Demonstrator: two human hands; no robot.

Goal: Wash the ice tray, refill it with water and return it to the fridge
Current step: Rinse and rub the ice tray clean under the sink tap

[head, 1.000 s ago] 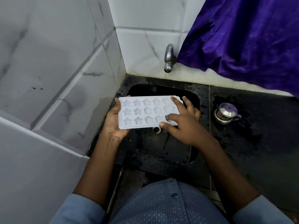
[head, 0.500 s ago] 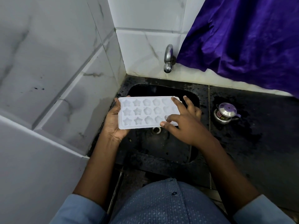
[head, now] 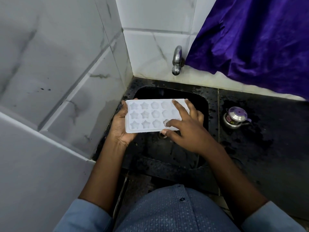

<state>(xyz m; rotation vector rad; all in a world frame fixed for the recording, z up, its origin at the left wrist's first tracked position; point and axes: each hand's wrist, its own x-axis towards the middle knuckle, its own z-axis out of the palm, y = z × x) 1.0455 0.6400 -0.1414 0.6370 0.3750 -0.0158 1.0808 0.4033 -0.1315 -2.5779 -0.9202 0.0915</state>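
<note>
A white ice tray with star and flower shaped cells is held level over the black sink, below the steel tap. No water runs from the tap. My left hand grips the tray's left end, palm beneath and thumb on the rim. My right hand lies across the right end. Two of its fingers stretch over the cells, the bent index finger dips into a front cell, and the thumb presses the front rim.
A small steel pot with a purple lid stands on the wet black counter right of the sink. A purple cloth hangs at the upper right. A tiled wall closes in the left side.
Almost nothing has moved. The tray and both hands stay in place over the sink, and only the right index finger has shifted slightly on the front cells.
</note>
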